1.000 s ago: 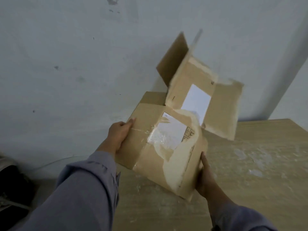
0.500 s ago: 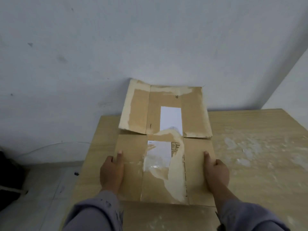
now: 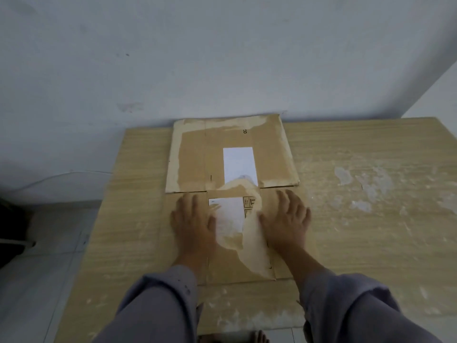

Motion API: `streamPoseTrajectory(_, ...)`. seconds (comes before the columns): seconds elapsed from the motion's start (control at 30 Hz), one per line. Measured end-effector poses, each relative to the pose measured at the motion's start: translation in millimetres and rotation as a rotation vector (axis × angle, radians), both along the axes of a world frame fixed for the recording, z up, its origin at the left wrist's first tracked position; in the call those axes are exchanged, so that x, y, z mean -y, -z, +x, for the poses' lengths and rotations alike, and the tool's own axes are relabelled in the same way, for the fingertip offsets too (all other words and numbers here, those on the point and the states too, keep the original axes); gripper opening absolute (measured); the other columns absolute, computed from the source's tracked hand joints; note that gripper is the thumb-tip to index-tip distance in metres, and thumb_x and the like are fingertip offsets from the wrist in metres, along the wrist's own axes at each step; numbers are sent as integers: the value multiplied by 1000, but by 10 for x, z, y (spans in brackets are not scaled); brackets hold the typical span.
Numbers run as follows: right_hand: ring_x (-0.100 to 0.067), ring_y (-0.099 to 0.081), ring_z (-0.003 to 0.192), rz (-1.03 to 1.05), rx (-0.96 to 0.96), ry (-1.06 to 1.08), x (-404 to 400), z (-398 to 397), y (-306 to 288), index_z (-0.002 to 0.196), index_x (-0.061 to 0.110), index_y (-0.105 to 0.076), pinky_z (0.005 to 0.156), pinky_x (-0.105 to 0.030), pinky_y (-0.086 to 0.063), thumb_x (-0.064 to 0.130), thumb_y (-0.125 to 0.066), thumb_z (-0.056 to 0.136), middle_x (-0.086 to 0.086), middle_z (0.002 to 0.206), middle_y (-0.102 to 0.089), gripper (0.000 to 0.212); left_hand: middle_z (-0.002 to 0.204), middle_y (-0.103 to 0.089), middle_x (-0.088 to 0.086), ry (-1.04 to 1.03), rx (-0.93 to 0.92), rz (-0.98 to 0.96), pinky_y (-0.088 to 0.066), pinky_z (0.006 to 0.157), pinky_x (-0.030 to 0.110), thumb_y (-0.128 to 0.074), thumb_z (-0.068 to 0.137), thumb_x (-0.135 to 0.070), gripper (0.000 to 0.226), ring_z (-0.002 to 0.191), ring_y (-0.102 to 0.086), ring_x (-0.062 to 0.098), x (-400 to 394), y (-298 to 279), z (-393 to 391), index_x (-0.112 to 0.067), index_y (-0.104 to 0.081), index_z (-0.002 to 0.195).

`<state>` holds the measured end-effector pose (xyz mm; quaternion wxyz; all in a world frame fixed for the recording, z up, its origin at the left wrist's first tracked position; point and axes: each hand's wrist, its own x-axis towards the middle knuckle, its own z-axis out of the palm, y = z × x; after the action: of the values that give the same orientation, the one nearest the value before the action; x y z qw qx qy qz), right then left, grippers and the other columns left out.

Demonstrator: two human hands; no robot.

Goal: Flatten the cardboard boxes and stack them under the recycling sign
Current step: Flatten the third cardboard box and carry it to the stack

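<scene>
A brown cardboard box (image 3: 193,157) lies flattened on the wooden table (image 3: 358,231), its far edge against the wall. It carries two white labels and torn, pale patches of tape. My left hand (image 3: 191,221) presses flat on its near left part, fingers spread. My right hand (image 3: 284,219) presses flat on its near right part, fingers spread too. Neither hand grips anything. The near half of the box is partly hidden under my hands and grey sleeves. No recycling sign is in view.
The grey-white wall (image 3: 222,58) rises right behind the table. The table's left edge drops to a tiled floor (image 3: 37,268), where a dark object (image 3: 12,231) sits at the far left. White smears mark the table's right side. Toes show at the bottom edge.
The box went from held up and half open, to laid on the table, to fully flat. My hands moved from its side edges onto its top and now press down.
</scene>
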<state>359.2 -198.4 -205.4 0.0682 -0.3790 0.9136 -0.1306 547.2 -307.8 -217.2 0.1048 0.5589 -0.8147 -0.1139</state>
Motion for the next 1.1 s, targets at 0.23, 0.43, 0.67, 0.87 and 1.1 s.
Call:
streamPoseTrajectory(0.23, -23, 4, 150, 148, -65, -311, 138, 200, 262, 150, 45, -10, 112, -67, 5, 75, -15, 87, 3, 163, -2, 70, 163, -2, 2, 440, 122, 14, -3, 119, 45, -11, 95, -60, 66, 150, 2, 21, 79, 226, -137, -31, -13, 154)
streamPoseTrajectory(0.43, -22, -1, 150, 119, -97, -311, 195, 164, 283, 150, 44, -15, 113, -66, 3, 74, -17, 87, 3, 163, -8, 70, 163, -1, 1, 427, 115, 10, -4, 118, 47, -20, 96, -54, 62, 150, 3, 20, 114, 240, -192, -32, -12, 154)
streamPoseTrajectory(0.67, -31, -49, 116, 53, -156, -335, 451, -53, 165, 121, 34, -56, 102, -50, -32, 62, -39, 87, -4, 129, -52, 47, 159, -22, 5, 491, 124, 18, -19, 116, 46, -30, 91, -61, 68, 146, -22, 26, 295, 173, -196, -27, -29, 150)
streamPoseTrajectory(0.87, -26, -14, 147, 106, -71, -360, 956, -321, 247, 150, 40, -25, 116, -57, -8, 65, -30, 90, 0, 160, -20, 65, 159, -22, 12, 478, 208, 14, -27, 114, 50, -25, 90, -63, 73, 145, -24, 31, 883, 164, -514, -25, -24, 152)
streamPoseTrajectory(1.1, -25, -20, 145, 51, -96, -362, 999, -386, 304, 148, 41, -27, 117, -55, -11, 66, -33, 89, 0, 157, -26, 65, 161, -16, 5, 440, 172, -35, -19, 115, 51, -28, 93, -55, 64, 148, -15, 25, 911, 197, -566, -34, -17, 152)
